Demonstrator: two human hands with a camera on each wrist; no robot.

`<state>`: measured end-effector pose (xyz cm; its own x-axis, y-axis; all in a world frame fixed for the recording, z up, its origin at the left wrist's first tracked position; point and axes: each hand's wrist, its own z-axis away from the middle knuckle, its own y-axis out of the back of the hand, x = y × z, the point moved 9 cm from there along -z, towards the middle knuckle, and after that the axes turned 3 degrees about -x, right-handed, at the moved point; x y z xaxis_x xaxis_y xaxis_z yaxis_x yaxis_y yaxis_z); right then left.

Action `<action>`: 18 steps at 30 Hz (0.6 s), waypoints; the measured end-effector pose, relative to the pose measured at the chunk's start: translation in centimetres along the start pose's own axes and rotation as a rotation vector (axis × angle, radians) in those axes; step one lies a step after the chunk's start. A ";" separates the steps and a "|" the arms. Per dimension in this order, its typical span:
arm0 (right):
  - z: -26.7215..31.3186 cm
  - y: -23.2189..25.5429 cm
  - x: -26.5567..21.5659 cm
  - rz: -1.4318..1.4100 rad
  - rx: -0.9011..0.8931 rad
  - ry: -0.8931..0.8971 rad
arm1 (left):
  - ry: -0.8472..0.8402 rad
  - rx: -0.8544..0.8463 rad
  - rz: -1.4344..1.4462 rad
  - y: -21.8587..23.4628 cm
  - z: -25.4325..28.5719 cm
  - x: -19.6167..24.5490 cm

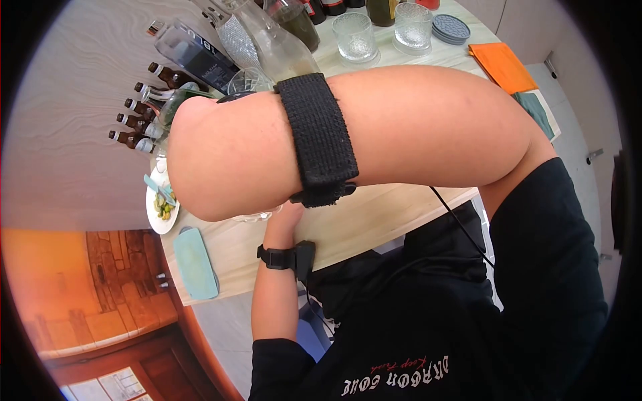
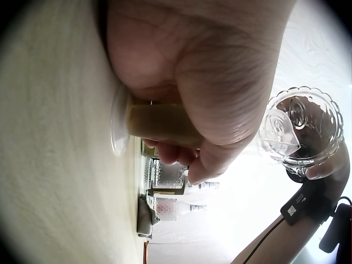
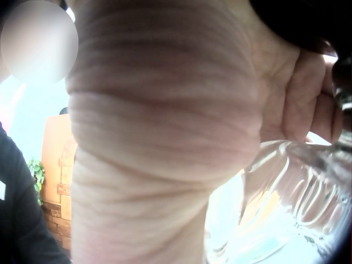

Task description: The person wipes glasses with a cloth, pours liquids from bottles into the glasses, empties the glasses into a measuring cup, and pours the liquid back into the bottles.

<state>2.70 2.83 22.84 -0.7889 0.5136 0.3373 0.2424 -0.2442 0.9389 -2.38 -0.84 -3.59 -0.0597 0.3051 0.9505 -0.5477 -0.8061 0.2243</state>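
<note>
In the left wrist view my left hand (image 2: pixel 220 71) curls round a glass of brownish liquid (image 2: pixel 159 122) whose clear foot (image 2: pixel 118 124) rests on the tabletop. Raised beside it, a clear vessel with a scalloped rim (image 2: pixel 324 102) holds ice (image 2: pixel 278 132); my right hand (image 2: pixel 330 168) grips it. The right wrist view shows the palm of my right hand (image 3: pixel 280 93) above ridged clear glass (image 3: pixel 302 203). From the head, my right hand (image 1: pixel 224 157) hides most of both vessels; my left hand (image 1: pixel 287 217) shows only partly below it.
Several small brown bottles (image 1: pixel 137 140) and a larger bottle (image 1: pixel 194 53) line the table's wall side. A white plate with food (image 1: pixel 160 217) and a pale green board (image 1: pixel 196 264) lie at the left. Two textured glasses (image 1: pixel 354 40), grey coasters (image 1: pixel 451 29) and an orange cloth (image 1: pixel 503 67) sit farther right.
</note>
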 end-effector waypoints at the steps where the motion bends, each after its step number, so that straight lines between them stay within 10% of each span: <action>1: -0.2 -0.1 -0.1 -0.004 -0.009 -0.001 | 0.014 0.009 0.020 0.0 0.1 -0.2; 18: -2.9 -0.9 -0.2 -0.049 -0.145 -0.025 | -0.171 0.039 0.090 1.1 -1.1 -3.6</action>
<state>1.03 0.57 21.72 -0.7828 0.5480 0.2948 0.1187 -0.3336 0.9352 -3.70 -2.24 -7.02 0.0370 0.1430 0.9890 -0.5136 -0.8463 0.1415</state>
